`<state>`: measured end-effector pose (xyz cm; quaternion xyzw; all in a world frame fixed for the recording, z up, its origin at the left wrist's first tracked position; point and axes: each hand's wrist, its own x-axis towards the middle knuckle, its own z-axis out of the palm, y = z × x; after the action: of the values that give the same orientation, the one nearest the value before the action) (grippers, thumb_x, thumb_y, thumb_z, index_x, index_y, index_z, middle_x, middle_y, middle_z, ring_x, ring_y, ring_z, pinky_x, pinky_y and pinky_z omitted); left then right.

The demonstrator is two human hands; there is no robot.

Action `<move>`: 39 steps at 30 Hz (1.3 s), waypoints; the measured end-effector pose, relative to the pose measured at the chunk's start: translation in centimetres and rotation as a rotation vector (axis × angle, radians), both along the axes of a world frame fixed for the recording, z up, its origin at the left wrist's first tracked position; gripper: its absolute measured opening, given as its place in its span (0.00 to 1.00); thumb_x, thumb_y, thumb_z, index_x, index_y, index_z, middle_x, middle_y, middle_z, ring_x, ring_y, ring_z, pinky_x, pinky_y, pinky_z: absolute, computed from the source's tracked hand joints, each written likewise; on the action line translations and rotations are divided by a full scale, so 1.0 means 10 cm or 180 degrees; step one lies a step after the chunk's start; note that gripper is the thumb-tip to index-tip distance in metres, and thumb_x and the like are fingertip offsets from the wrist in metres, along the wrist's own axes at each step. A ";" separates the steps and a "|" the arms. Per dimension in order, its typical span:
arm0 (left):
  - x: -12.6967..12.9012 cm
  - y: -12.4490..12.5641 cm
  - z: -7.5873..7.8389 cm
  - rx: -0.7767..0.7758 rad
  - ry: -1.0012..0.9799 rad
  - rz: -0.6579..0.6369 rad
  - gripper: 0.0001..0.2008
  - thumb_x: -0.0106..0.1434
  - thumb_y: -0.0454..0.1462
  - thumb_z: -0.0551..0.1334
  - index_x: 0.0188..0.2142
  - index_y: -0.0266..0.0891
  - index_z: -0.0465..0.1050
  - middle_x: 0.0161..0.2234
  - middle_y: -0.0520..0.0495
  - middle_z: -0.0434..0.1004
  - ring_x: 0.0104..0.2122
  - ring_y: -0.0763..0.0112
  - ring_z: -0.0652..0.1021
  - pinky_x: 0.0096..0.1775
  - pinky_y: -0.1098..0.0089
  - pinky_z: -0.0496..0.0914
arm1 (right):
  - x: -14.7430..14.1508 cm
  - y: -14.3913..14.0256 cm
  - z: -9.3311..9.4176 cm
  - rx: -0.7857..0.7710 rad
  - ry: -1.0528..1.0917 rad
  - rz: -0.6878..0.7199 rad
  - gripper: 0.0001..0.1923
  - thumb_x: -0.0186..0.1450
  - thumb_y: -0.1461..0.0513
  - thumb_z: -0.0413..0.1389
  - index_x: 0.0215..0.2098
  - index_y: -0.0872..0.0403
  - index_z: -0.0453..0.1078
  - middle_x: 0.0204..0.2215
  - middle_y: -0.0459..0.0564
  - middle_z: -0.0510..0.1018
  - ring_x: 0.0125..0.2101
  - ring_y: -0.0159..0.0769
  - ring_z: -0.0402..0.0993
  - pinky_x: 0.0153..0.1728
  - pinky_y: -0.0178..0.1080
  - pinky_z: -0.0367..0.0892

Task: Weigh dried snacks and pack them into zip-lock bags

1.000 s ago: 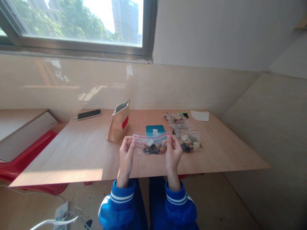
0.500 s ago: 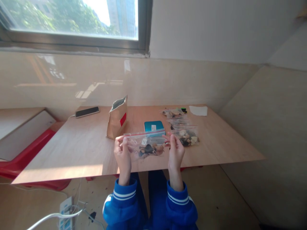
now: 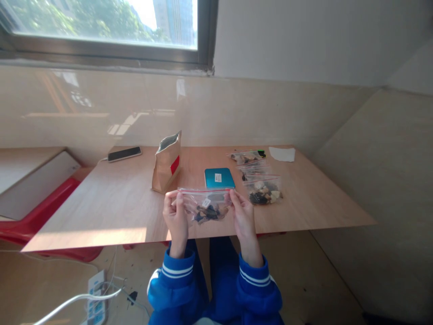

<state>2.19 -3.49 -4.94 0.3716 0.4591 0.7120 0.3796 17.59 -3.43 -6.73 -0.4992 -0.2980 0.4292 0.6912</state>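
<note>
Hands pinch the top corners of a clear zip bag (image 3: 207, 206), left hand (image 3: 176, 216) at one end, right hand (image 3: 242, 215) at the other, holding it above the table's (image 3: 118, 203) near edge; teal box (image 3: 219, 177) lies just behind; brown pouch (image 3: 167, 162) stands left.

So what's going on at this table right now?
A person in blue sleeves holds a small clear zip bag by its top corners, left hand at one end and right hand at the other, just above the near edge of the wooden table. The bag has dark and pale bits inside. Behind it lie a teal box, an open paper pouch, a phone and more filled zip bags.
</note>
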 end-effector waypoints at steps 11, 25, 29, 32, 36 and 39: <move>-0.03 0.00 0.02 -0.0119 0.0105 0.0187 0.14 0.59 0.48 0.62 0.34 0.39 0.70 0.21 0.55 0.74 0.15 0.79 0.70 0.17 0.78 0.65 | 0.25 -0.16 0.12 0.0293 -0.1658 0.0173 0.16 0.64 0.51 0.55 0.39 0.53 0.77 0.38 0.53 0.83 0.41 0.43 0.80 0.44 0.42 0.73; -0.05 -0.06 0.12 -0.0098 0.0283 0.0198 0.14 0.59 0.48 0.63 0.32 0.40 0.69 0.16 0.58 0.68 0.14 0.79 0.67 0.17 0.78 0.63 | 0.03 -0.18 0.20 0.0574 -0.1282 -0.0544 0.13 0.63 0.51 0.56 0.30 0.52 0.72 0.27 0.48 0.81 0.30 0.37 0.78 0.36 0.40 0.73; -0.03 -0.07 0.09 -0.0077 0.0487 0.0477 0.12 0.59 0.46 0.63 0.31 0.39 0.69 0.19 0.56 0.70 0.16 0.80 0.68 0.18 0.79 0.61 | 0.03 -0.17 0.18 0.0585 -0.1214 -0.0632 0.13 0.63 0.52 0.58 0.31 0.53 0.72 0.26 0.48 0.81 0.30 0.35 0.78 0.36 0.39 0.72; -0.02 -0.06 0.08 -0.0070 0.0457 0.0409 0.13 0.62 0.48 0.60 0.32 0.40 0.68 0.18 0.58 0.68 0.15 0.80 0.67 0.18 0.79 0.61 | 0.03 -0.15 0.17 0.0583 -0.1046 -0.0467 0.15 0.63 0.51 0.57 0.29 0.53 0.72 0.25 0.47 0.80 0.27 0.34 0.77 0.34 0.38 0.72; -0.02 -0.03 0.09 -0.0066 0.0481 0.0051 0.16 0.63 0.50 0.58 0.33 0.40 0.67 0.20 0.56 0.69 0.19 0.78 0.71 0.23 0.77 0.67 | -0.01 -0.11 0.14 0.0418 -0.0419 -0.0029 0.16 0.62 0.49 0.58 0.34 0.53 0.71 0.29 0.48 0.81 0.27 0.34 0.77 0.31 0.37 0.71; -0.04 -0.02 0.12 -0.0006 0.0601 -0.0171 0.18 0.63 0.52 0.57 0.35 0.39 0.70 0.25 0.52 0.74 0.24 0.75 0.74 0.26 0.75 0.70 | -0.05 -0.09 0.11 0.0265 -0.0059 0.0191 0.20 0.58 0.50 0.62 0.44 0.52 0.71 0.31 0.48 0.82 0.30 0.36 0.78 0.33 0.37 0.72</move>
<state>1.83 -3.66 -3.78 0.4489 0.4834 0.6630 0.3539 17.11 -4.36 -5.66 -0.4649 -0.3368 0.4323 0.6954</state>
